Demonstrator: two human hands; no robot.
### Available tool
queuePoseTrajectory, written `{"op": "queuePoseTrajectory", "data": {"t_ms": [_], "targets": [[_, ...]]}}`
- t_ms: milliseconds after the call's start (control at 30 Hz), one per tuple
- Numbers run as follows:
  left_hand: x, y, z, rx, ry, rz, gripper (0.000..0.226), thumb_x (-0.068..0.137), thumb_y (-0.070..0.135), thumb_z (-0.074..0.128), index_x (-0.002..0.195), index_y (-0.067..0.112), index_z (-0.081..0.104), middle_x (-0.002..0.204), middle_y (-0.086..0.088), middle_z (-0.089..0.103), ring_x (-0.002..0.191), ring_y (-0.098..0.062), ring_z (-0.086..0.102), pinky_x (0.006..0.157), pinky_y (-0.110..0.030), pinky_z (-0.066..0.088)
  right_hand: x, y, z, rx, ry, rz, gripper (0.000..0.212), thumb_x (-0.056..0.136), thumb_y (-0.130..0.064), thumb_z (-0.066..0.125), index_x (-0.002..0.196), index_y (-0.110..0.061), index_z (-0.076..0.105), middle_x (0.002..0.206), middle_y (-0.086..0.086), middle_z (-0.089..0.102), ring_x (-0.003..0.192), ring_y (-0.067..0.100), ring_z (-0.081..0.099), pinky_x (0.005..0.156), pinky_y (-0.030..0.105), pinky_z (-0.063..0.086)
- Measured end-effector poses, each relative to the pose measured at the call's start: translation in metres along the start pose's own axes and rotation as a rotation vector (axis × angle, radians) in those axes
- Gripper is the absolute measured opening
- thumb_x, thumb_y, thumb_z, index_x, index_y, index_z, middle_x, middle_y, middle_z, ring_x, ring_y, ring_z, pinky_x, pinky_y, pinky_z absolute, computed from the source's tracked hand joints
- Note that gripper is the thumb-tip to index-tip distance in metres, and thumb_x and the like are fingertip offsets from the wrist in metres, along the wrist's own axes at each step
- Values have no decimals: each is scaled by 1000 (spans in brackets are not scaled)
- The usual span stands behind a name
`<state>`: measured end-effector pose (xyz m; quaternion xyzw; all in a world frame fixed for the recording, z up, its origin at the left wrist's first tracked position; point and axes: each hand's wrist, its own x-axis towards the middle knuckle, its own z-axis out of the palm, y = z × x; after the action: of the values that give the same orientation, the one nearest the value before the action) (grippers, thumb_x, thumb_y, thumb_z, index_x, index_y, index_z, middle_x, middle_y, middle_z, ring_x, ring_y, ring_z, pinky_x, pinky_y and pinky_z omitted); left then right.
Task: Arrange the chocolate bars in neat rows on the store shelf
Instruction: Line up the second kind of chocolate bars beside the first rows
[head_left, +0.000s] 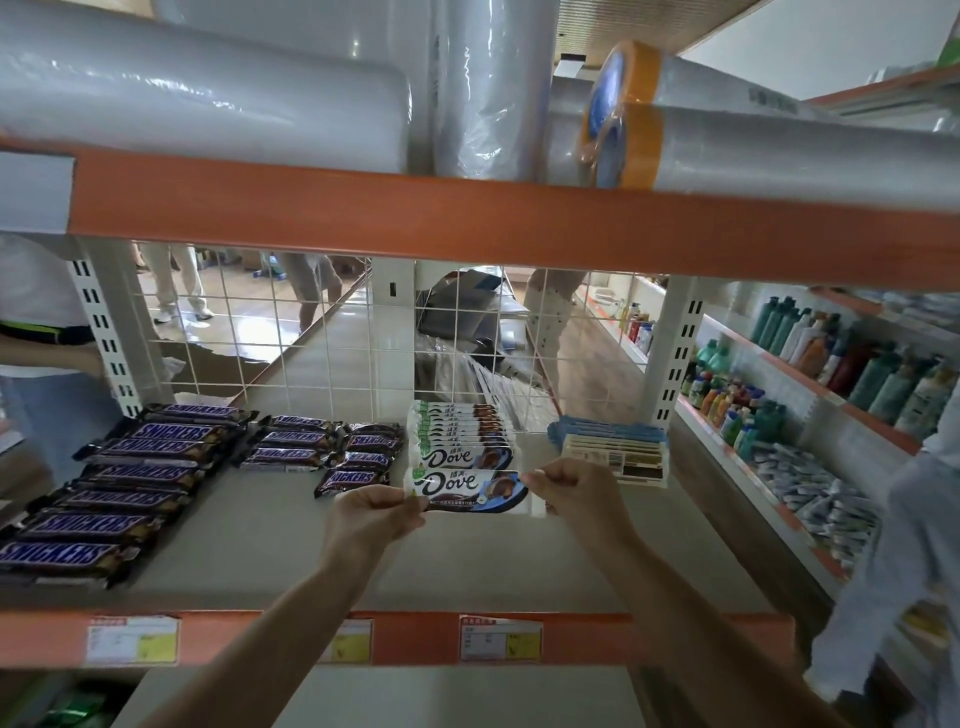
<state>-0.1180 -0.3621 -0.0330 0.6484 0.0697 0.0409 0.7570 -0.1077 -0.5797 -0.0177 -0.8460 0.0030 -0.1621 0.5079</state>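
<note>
A store shelf (249, 540) with an orange front edge and a wire-grid back carries the chocolate. Just in front of the white bar row (460, 434), which runs back toward the grid near the shelf's middle, a white chocolate bar (470, 491) is held flat and crosswise. The left hand (371, 519) pinches its left end and the right hand (571, 499) pinches its right end, fingers curled on the wrapper, likely so it can be laid square as the next bar in that row. Left of it lie small brown bars (332, 447) in short rows, and longer brown bars (124, 488) run down the shelf's left side. Toward the right back corner sits a blue packet stack (613, 447). White plastic-wrapped rolls (208, 93) fill the shelf above.
</note>
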Motion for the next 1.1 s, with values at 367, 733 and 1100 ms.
{"op": "queuePoseTrajectory", "data": {"t_ms": [367,733,1100], "targets": [[28,-4,-6,928,-43,338,18,80,22,72,70,7,73,62,-4,66,55,-12,52,52,-20,34,11,15,13,-315,-70,-123,10,78,-16,73,76,-10,65,67,-5,59,61,5,51,54,13,33],[58,-7,2,1217,-144,390,18,85,30,63,82,15,73,83,-2,71,77,-19,64,71,-29,51,28,33,24,-453,-151,-122,23,80,-23,72,84,-20,49,70,-16,47,62,-4,44,53,13,32],[80,-8,8,1367,-65,436,24,89,36,57,90,18,72,90,-1,71,85,-21,65,72,-30,50,55,39,36,-495,-106,-118,18,82,-24,69,92,-13,59,82,-3,61,73,10,56,66,27,46]]}}
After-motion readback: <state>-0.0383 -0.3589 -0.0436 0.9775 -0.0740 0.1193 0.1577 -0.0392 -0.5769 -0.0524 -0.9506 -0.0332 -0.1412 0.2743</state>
